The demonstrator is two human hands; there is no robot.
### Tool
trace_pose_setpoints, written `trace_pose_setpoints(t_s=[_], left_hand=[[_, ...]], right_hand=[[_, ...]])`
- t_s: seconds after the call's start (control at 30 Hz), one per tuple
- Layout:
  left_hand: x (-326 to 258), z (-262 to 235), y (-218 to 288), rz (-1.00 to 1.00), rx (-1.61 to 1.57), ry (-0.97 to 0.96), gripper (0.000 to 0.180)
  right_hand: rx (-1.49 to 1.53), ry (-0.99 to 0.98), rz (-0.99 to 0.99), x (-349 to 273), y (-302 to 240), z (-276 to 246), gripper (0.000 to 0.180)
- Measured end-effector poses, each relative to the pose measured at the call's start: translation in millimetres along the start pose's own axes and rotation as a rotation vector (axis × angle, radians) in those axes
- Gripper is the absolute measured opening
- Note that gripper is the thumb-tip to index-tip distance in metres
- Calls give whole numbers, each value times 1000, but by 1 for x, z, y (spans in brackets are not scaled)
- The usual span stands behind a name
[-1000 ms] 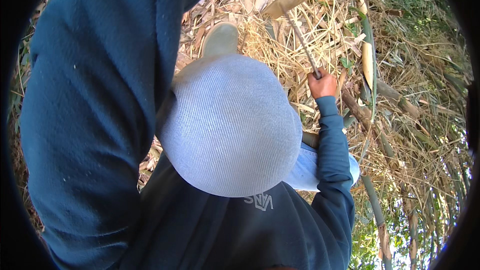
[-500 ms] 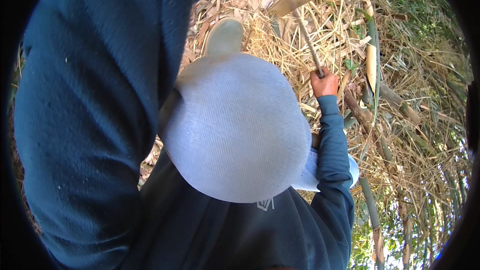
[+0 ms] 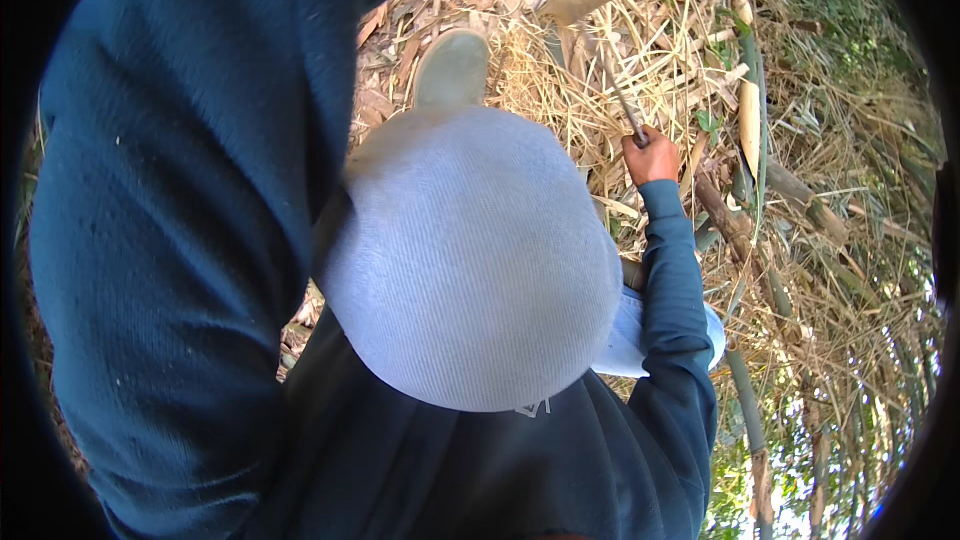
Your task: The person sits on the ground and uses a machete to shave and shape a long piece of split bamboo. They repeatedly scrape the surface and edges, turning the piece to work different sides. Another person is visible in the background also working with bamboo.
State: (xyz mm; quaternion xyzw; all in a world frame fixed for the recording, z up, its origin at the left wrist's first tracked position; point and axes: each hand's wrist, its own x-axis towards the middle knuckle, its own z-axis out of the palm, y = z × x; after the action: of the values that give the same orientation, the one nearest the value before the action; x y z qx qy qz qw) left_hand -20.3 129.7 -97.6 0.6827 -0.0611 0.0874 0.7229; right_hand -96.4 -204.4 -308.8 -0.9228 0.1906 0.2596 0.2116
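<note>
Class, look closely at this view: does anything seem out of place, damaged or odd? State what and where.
Nothing looks damaged. The right hand grips a thin tool handle poking into dry bamboo litter. A blue sleeve and white-trousered knee block much of the view.

Right hand [image 3: 650, 158] raised ahead with fingers closed in a fist, right arm in a dark blue sleeve stretched forward, left arm in the same sleeve filling the left side, left hand out of sight

We stood outdoors in bright sun. Ground [image 3: 640, 70] under us lay thick with dry straw and husks; bamboo stems [image 3: 745, 70] and green foliage [image 3: 840, 20] stood beyond.
</note>
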Motion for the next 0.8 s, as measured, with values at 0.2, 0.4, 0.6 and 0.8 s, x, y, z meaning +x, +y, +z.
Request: trace_pose_setpoints(t_s=[0.2,0.4,0.6,0.8], left_hand=[[46,12,3,34,-119,-79,52],[147,17,7,2,-303,-204,53],[239,8,1,-69,-396,-291,54],[280,-32,13,-77,-344,-278,55]], right_hand=[[-4,-203,91,-9,10,-28,35],[254,-41,36,-58,-25,-74,33],[774,188,-48,-49,-125,-22,30],[830,188,-36,-37,-178,13,31]])
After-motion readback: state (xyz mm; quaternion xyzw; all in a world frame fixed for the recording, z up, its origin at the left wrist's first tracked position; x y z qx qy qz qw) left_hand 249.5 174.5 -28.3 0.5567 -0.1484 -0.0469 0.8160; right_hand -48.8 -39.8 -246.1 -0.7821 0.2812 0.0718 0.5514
